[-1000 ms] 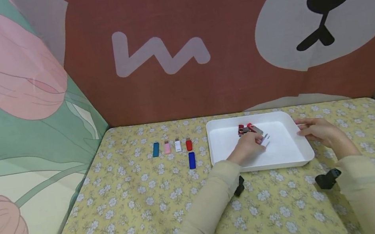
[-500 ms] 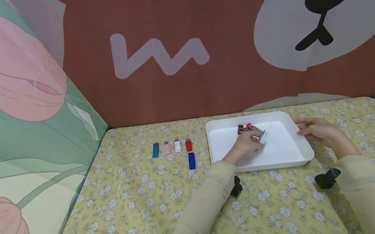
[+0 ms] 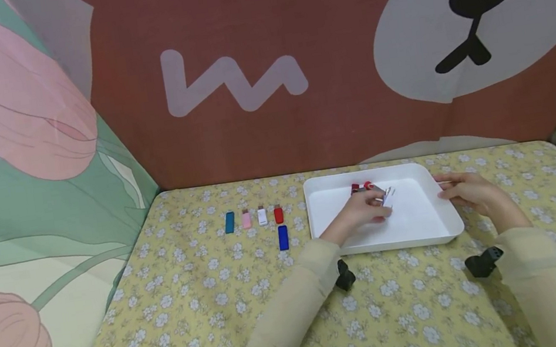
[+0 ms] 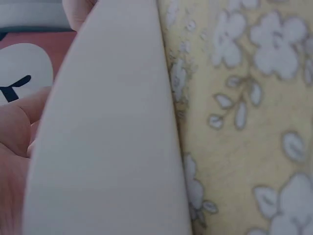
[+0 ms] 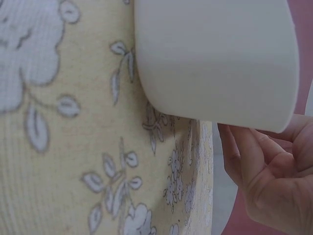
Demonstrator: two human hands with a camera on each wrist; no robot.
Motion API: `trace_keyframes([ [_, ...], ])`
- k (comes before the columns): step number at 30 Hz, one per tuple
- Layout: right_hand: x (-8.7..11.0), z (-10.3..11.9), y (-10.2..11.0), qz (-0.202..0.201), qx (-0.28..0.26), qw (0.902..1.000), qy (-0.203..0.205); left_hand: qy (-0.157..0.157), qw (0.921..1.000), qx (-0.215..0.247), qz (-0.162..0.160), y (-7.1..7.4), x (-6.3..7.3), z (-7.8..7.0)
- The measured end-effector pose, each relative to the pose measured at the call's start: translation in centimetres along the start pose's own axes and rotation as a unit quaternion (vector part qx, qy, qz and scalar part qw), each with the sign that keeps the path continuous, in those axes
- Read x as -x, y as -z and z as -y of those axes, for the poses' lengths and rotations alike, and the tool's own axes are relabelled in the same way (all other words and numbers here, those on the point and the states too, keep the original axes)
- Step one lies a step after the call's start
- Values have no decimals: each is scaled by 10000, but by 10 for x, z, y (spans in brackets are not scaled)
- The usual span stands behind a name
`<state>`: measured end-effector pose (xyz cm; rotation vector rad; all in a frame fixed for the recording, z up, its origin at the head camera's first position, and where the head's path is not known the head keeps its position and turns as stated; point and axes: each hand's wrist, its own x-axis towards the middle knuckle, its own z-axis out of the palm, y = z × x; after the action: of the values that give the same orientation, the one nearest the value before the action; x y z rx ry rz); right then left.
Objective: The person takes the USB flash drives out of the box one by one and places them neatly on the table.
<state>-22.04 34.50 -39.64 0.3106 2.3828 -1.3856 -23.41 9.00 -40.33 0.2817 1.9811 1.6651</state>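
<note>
Left hand point(image 3: 360, 210) has shifted slightly leftward, pinching the white stick point(image 3: 388, 198), its long axis pointing forward-right; right hand point(image 3: 474, 193), farther, grips the tray point(image 3: 330, 183).

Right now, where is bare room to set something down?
Bare: tablecloth before the tray, between the sleeves; the tray's right end. Crowded: its middle, around the left hand and red USB sticks; left of the tray, five more.

No readable text, labels, brands, numbers or signs, any print on the flash drives point(image 3: 262, 218) too small to tell
</note>
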Motion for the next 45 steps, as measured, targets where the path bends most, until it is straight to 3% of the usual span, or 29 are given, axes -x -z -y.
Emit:
trace_keyframes([
  [15, 0, -2, 1, 62, 4, 10000, 62, -3, 9952, 790, 569, 28, 36, -4],
  [19, 1, 0, 0, 60, -2, 10000, 54, -11, 9942, 957, 481, 38, 45, -1],
  [28, 2, 1, -1, 120, -44, 9999, -6, 282, 9938, 1057, 203, 66, 64, 2],
  [37, 2, -1, 0, 28, 19, 10000, 41, 432, 9906, 1296, -114, 87, 72, 8],
  [45, 3, 1, 0, 7, 67, 10000, -11, 390, 9831, 1786, 57, 108, 86, 17],
])
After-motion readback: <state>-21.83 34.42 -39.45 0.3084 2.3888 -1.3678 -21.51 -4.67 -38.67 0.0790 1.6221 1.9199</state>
